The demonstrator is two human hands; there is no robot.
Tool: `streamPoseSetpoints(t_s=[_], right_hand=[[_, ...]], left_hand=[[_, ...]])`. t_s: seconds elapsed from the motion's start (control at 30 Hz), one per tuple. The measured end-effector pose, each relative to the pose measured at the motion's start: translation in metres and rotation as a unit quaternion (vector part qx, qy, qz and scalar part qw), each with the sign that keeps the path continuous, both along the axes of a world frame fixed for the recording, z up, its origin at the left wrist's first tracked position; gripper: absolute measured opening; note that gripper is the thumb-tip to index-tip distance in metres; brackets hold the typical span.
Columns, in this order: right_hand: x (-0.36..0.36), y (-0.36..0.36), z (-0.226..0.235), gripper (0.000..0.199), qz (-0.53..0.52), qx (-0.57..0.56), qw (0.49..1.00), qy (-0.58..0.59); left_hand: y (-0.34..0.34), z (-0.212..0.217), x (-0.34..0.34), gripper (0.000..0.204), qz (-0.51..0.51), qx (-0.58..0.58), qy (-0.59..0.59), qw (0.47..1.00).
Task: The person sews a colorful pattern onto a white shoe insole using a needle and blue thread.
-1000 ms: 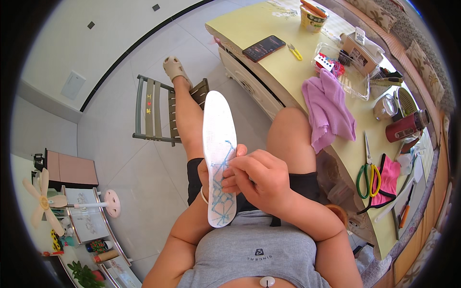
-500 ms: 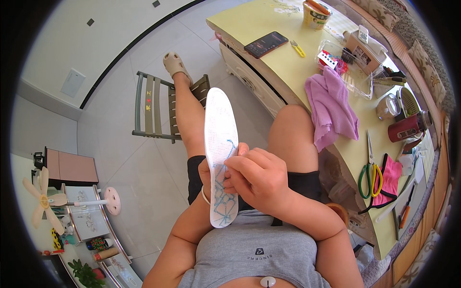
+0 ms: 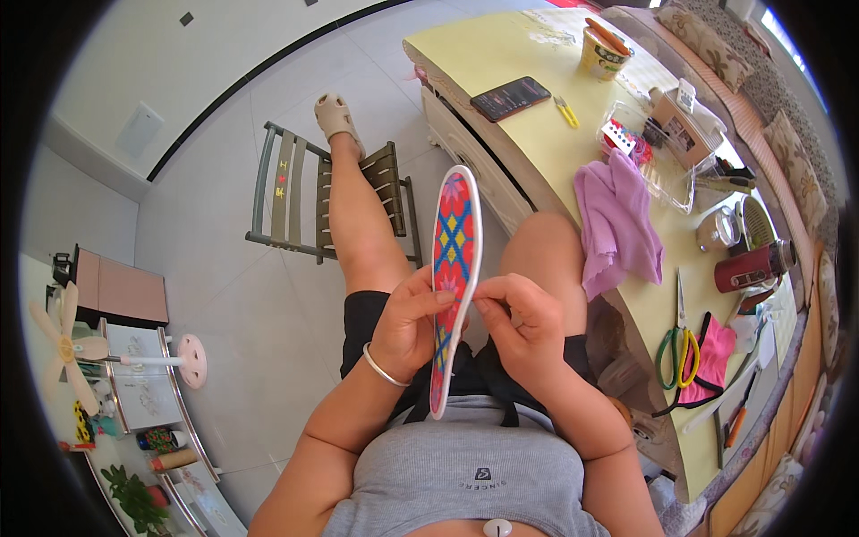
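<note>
I hold a long shoe insole (image 3: 452, 259) upright over my lap, its stitched face with a red, blue and yellow diamond pattern turned toward me. My left hand (image 3: 410, 322), with a silver bangle on the wrist, grips the insole's left edge near the middle. My right hand (image 3: 519, 327) pinches the insole's right edge with thumb and fingers at the same height. Whether a needle sits between those fingertips is too small to tell.
A yellow table (image 3: 537, 116) at my right carries a phone (image 3: 510, 97), a purple cloth (image 3: 617, 219), green-handled scissors (image 3: 677, 345), a cup (image 3: 599, 54), a clear box (image 3: 653, 143) and a red mug (image 3: 756, 264). My left foot rests on a slatted chair (image 3: 286, 192). A fan (image 3: 63, 345) stands at far left.
The insole has been turned over: its pale back with drawn lines faced me before, and now the coloured stitched side shows. My right hand moved from across it to its right edge.
</note>
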State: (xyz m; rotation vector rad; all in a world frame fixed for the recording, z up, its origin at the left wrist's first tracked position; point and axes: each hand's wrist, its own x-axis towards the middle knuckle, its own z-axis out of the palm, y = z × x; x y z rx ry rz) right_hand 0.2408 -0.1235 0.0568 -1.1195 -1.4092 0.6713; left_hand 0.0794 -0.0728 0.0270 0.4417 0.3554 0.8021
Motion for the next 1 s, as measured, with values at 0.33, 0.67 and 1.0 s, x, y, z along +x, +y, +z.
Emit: streamPoseSetpoints(t_s=[0.33,0.67,1.0], right_hand=[[0.021,-0.01,-0.028,0.011,0.108,-0.205,0.933,0.277],[0.006,-0.006,0.012,0.026,-0.143,0.173,0.941,-0.254],[0.166,-0.059,0.043,0.017,-0.074,0.177,0.885,0.424]], left_hand=[[-0.012,0.032,0.007,0.033,0.079,0.075,0.075,0.991],[-0.017,0.027,0.01,0.026,0.165,0.171,0.217,0.947],[0.059,-0.019,-0.056,0.027,0.489,0.323,0.576,0.57]])
